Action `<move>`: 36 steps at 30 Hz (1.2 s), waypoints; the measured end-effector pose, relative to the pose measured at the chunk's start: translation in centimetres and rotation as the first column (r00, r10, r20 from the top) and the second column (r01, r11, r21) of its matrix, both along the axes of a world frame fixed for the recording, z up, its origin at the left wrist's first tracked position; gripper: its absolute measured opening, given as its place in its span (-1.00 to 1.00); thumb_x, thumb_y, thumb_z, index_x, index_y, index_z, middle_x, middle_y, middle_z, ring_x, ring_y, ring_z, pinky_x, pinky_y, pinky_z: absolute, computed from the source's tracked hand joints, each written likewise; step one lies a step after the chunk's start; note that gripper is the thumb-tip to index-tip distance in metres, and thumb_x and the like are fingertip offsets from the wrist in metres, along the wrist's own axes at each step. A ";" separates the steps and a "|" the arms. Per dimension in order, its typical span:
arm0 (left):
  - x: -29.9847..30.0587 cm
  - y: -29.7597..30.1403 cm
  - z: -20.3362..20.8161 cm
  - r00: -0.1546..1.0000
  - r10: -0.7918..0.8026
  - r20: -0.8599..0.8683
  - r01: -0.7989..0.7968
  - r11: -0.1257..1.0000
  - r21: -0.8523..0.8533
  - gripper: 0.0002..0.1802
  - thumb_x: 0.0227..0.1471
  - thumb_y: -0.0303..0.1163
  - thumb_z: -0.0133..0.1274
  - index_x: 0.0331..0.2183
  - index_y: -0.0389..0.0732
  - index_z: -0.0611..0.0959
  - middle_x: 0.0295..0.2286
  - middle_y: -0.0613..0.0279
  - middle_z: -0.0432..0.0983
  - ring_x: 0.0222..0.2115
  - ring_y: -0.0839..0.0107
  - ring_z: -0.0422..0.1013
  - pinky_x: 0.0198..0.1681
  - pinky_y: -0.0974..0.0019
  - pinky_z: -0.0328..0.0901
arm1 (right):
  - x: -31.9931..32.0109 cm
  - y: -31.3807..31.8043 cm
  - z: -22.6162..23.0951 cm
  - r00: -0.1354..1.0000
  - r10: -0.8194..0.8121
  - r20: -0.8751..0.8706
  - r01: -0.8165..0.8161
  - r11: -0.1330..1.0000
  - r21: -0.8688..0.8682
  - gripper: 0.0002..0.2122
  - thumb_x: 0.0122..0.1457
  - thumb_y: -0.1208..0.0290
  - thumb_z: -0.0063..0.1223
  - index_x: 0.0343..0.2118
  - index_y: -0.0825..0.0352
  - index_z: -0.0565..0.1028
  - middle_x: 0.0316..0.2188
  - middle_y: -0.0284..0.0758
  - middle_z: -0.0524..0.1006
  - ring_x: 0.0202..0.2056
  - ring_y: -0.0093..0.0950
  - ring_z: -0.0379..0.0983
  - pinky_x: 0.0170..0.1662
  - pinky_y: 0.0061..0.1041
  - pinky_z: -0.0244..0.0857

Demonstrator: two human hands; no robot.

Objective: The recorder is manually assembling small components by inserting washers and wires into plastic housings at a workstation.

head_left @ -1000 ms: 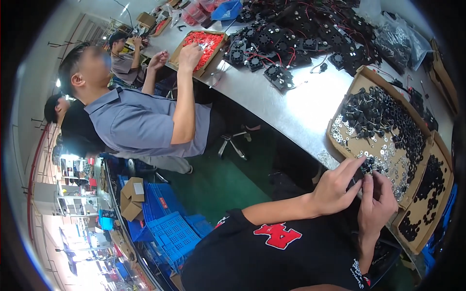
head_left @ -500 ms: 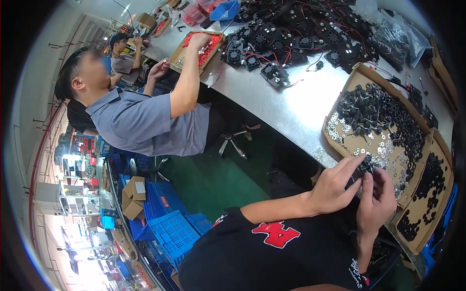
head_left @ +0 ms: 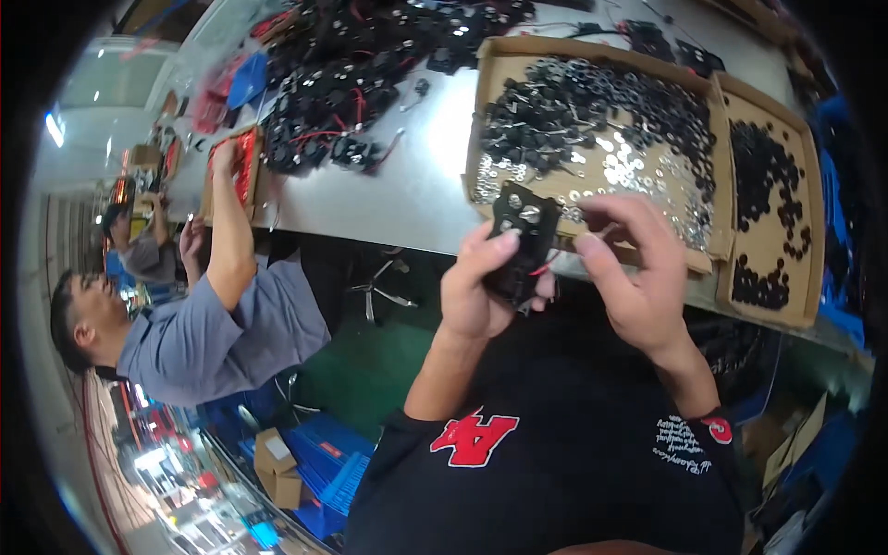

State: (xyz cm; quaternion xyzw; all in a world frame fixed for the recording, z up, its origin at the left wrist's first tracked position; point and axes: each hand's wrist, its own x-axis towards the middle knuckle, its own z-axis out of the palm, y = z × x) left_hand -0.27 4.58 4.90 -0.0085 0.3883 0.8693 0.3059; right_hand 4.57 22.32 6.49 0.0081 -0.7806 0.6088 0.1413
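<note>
A black fan unit [head_left: 524, 242] with metal screw heads and a red wire is in my left hand [head_left: 474, 289], thumb on its face and fingers beneath. It is tilted upright just short of the near edge of the cardboard tray. To its right is my right hand [head_left: 643, 282], with thumb and bent index finger apart and pointing at the unit; nothing I can make out is between them. Behind both hands, the cardboard tray [head_left: 474, 139] holds black-headed screws [head_left: 532, 125], silver washers [head_left: 622, 162] and dark rings [head_left: 671, 111].
A second cardboard tray [head_left: 807, 217] with small black caps adjoins on the right. More black fans [head_left: 324, 102] with red wires are heaped on the metal table [head_left: 427, 190]. At left, a co-worker [head_left: 217, 324] reaches into a tray of red parts [head_left: 245, 166]. A blue bin [head_left: 247, 79] stands beyond.
My view has swung right, so the trays appear further left. My hands, close together around a small dark piece before, are now apart, with the fan unit plainly visible in the left.
</note>
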 end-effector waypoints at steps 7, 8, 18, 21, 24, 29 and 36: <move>0.4 0.6 -1.6 0.962 -0.158 0.222 0.068 0.929 0.364 -0.52 0.15 -0.12 -0.19 -0.19 -0.41 0.46 -0.49 0.12 0.42 -0.79 0.46 0.28 -0.77 0.48 0.19 | -0.8 -0.3 -1.2 0.997 0.081 0.002 -0.078 0.967 -0.243 -0.75 0.09 0.50 0.13 -0.14 0.39 0.52 -0.26 -0.32 0.47 -0.26 -0.57 0.44 -0.27 -0.63 0.32; 0.5 0.7 -1.8 0.956 -0.184 0.227 0.066 0.893 0.445 -0.54 0.16 -0.11 -0.21 -0.22 -0.38 0.46 -0.52 0.15 0.40 -0.81 0.49 0.24 -0.79 0.48 0.16 | -0.8 -0.3 -1.2 0.994 0.112 0.008 -0.107 0.965 -0.240 -0.77 0.12 0.53 0.10 -0.14 0.41 0.51 -0.24 -0.35 0.43 -0.24 -0.61 0.40 -0.23 -0.66 0.30; 0.9 1.0 -2.4 0.922 -0.240 0.303 0.047 0.849 0.527 -0.59 0.18 -0.08 -0.22 -0.23 -0.26 0.46 -0.57 0.26 0.35 -0.83 0.54 0.20 -0.81 0.51 0.08 | -0.6 -0.2 -1.8 0.994 0.099 0.047 -0.082 0.956 -0.281 -0.79 0.14 0.54 0.11 -0.16 0.43 0.52 -0.25 -0.35 0.43 -0.30 -0.66 0.42 -0.29 -0.69 0.29; 1.1 1.1 -2.4 0.921 -0.258 0.291 0.064 0.838 0.542 -0.59 0.18 -0.08 -0.21 -0.22 -0.26 0.46 -0.56 0.25 0.36 -0.83 0.54 0.20 -0.81 0.51 0.08 | -0.4 -0.2 -1.8 0.994 0.099 0.046 -0.078 0.940 -0.332 -0.80 0.14 0.53 0.11 -0.16 0.45 0.52 -0.26 -0.35 0.43 -0.31 -0.67 0.42 -0.29 -0.69 0.29; 1.2 1.1 -2.6 0.919 -0.284 0.273 0.076 0.808 0.585 -0.58 0.18 -0.09 -0.21 -0.20 -0.27 0.46 -0.56 0.24 0.36 -0.83 0.54 0.20 -0.82 0.52 0.08 | -0.2 -0.2 -1.8 0.995 0.094 0.028 -0.080 0.944 -0.319 -0.80 0.15 0.54 0.10 -0.17 0.46 0.52 -0.26 -0.35 0.44 -0.31 -0.66 0.41 -0.28 -0.70 0.28; 1.2 1.1 -2.6 0.923 -0.289 0.252 0.081 0.789 0.609 -0.54 0.19 -0.09 -0.23 -0.19 -0.32 0.49 -0.53 0.22 0.40 -0.80 0.55 0.25 -0.79 0.53 0.11 | -0.2 -0.3 -2.2 0.999 0.044 -0.027 -0.050 0.950 -0.308 -0.80 0.08 0.51 0.13 -0.21 0.41 0.57 -0.26 -0.29 0.51 -0.34 -0.59 0.47 -0.37 -0.68 0.32; 1.4 1.1 -2.0 0.924 -0.266 0.274 0.059 0.809 0.585 -0.53 0.19 -0.09 -0.23 -0.16 -0.33 0.45 -0.58 0.25 0.33 -0.82 0.56 0.19 -0.81 0.53 0.07 | 0.1 -0.3 -1.8 0.993 0.121 0.008 -0.113 0.951 -0.289 -0.80 0.16 0.56 0.09 -0.15 0.46 0.51 -0.24 -0.34 0.44 -0.24 -0.62 0.42 -0.20 -0.67 0.28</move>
